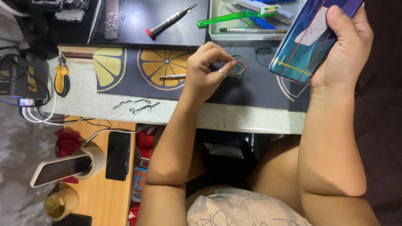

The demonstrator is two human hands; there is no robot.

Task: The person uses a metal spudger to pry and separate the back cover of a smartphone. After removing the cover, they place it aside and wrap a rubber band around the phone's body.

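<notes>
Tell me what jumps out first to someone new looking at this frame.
The blue phone wrapped in rubber bands, held up in the right hand at the top right. Then the left hand in the middle, its fingers pinching at loose rubber bands on the dark mat with orange slices. A green toothbrush lies in the tray above, with a screwdriver left of it.
</notes>
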